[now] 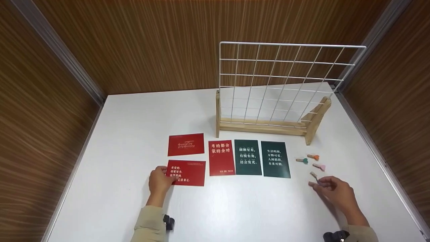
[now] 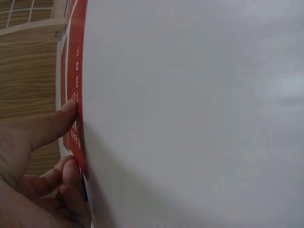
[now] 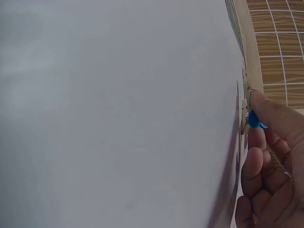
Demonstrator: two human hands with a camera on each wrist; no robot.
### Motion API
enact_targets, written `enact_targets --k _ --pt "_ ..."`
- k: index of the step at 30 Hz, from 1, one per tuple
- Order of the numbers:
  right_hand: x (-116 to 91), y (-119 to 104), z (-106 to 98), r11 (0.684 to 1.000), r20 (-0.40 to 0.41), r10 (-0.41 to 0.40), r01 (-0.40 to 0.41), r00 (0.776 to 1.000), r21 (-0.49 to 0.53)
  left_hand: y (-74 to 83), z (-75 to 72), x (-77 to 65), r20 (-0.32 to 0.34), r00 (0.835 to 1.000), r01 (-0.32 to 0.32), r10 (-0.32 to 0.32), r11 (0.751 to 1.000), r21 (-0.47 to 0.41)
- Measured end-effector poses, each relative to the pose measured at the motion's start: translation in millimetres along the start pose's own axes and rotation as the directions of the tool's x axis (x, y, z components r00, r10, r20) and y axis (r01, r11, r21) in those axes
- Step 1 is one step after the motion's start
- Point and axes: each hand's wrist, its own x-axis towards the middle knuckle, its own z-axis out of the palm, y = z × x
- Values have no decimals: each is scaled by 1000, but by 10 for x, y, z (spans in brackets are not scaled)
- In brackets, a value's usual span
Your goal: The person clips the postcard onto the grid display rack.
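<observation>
My left hand (image 1: 159, 181) holds the left edge of a red card (image 1: 193, 173) with white print, lying at the front left of the row. In the left wrist view the thumb lies over that card's face, with the curled fingers at its edge. At the right, my right hand (image 1: 339, 195) pinches a small wooden clothespin (image 1: 313, 175) with a blue heart (image 3: 254, 118) between thumb and forefinger. Beside it lie three more clothespins: one with a green heart (image 1: 305, 161), one orange (image 1: 315, 157), one pink (image 1: 322, 167).
A second red card (image 1: 185, 151) lies behind the held one. An upright red card (image 1: 221, 164) and two dark green cards (image 1: 248, 168) (image 1: 276, 169) continue the row. Behind them stands a white wire grid (image 1: 275, 61) in a wooden base (image 1: 262, 127). Wood-grain panels (image 1: 151, 43) enclose the white table (image 1: 141, 114).
</observation>
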Motion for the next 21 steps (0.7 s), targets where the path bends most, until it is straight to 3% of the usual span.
enact_targets --k 10,21 --pt "-11 9 -12 999 13 -15 15 1000 -32 40 2 23 24 1000 -14 14 999 35" --pt "-1 -38 -43 999 38 -44 44 998 0 -8 6 13 -30 996 -80 81 996 40"
